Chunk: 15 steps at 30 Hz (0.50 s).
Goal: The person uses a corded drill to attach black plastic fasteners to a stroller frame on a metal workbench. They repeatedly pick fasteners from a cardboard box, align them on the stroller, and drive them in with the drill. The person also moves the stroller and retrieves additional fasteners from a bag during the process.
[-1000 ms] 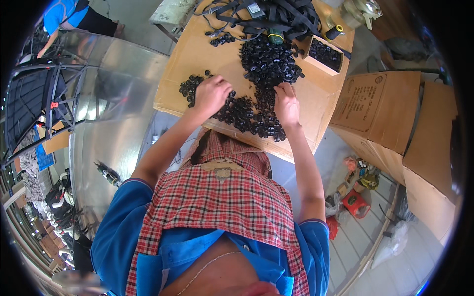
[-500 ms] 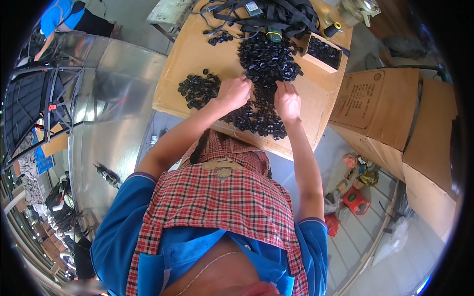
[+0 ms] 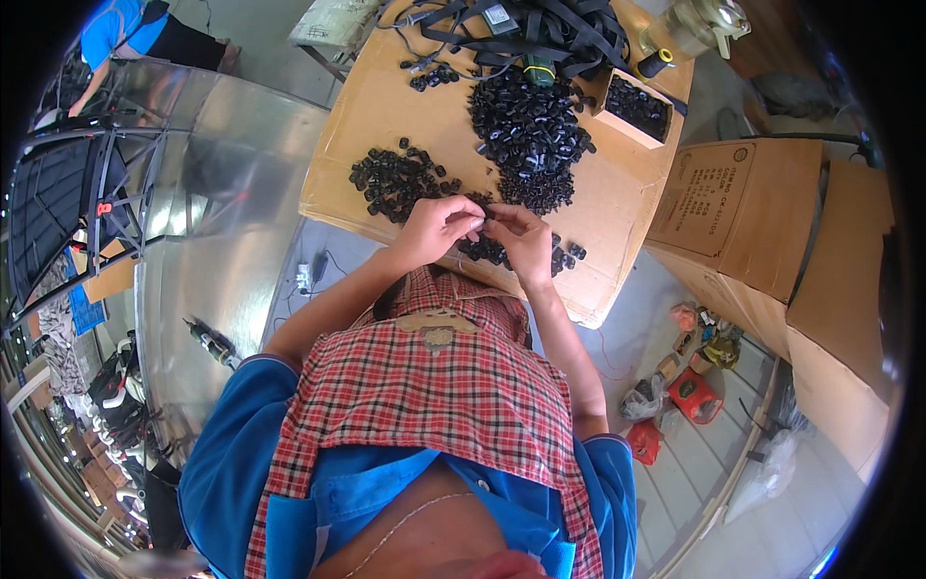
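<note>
On the left ran a shiny metal surface [image 3: 227, 193], well apart from my brown bench [image 3: 617, 207]. On the bench's left side spread the left pile [image 3: 395, 179] of black pieces, probably kept apart there so it did not mix with the others. My left hand [image 3: 434, 230] hung just right of that pile, fingers bent inward, the tips drawn together against those of my right hand [image 3: 523, 243]. Whether a piece was pinched between them I could not tell, since my own fingers hid the spot. I judge I worked this close to my body for a better view of something small. Under and between my hands lay the near pieces [image 3: 485, 252], along the near edge. Beyond them sat the small heap [image 3: 536, 189], touching the far heap [image 3: 532, 121], both likely within reach of either hand. Black straps [image 3: 579, 39] tangled behind, pushed far back perhaps to leave the near side for handling. At far right a box [image 3: 625, 129] held more, its walls presumably stopping them from straying.

The left pile looked chunky and glossy; the small heap looked finer and duller; the far heap glinted with pale highlights. Finer shapes were too small to make out.
</note>
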Available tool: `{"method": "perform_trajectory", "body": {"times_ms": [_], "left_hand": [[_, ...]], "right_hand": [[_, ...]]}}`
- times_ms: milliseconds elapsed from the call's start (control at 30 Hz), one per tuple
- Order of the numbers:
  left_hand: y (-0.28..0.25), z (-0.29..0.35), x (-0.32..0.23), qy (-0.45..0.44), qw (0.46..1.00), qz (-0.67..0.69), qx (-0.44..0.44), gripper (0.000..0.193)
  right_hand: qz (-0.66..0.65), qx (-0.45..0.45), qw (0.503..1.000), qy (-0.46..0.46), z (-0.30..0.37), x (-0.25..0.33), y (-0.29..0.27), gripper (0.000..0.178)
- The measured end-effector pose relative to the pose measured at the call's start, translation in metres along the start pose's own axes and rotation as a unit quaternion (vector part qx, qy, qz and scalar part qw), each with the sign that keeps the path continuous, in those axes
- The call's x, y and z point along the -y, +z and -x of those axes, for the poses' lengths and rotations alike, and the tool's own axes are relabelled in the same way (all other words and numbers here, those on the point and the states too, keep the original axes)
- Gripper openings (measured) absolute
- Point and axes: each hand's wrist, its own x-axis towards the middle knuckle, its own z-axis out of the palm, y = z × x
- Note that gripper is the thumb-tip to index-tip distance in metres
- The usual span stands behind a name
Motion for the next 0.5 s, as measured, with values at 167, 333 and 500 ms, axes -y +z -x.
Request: {"method": "perform_trajectory", "body": {"times_ms": [167, 333, 500], "left_hand": [[-0.0028, 0.0032, 0.0055, 0.036, 0.999, -0.032, -0.006, 0.008], [-0.0028, 0.0028, 0.0026, 0.094, 0.993, -0.072, -0.019, 0.009], [-0.0009, 0.0009, 0.0079, 0.09, 0.995, -0.041, -0.013, 0.013]], "right_hand": [[-0.114, 0.066, 0.99, 0.049, 0.0038, 0.0045, 0.0019, 0.024], [-0.177, 0.084, 0.976, 0.097, 0.0058, 0.005, -0.0001, 0.025], [-0.204, 0.108, 0.968, 0.103, 0.0074, 0.0049, -0.0022, 0.027]]}}
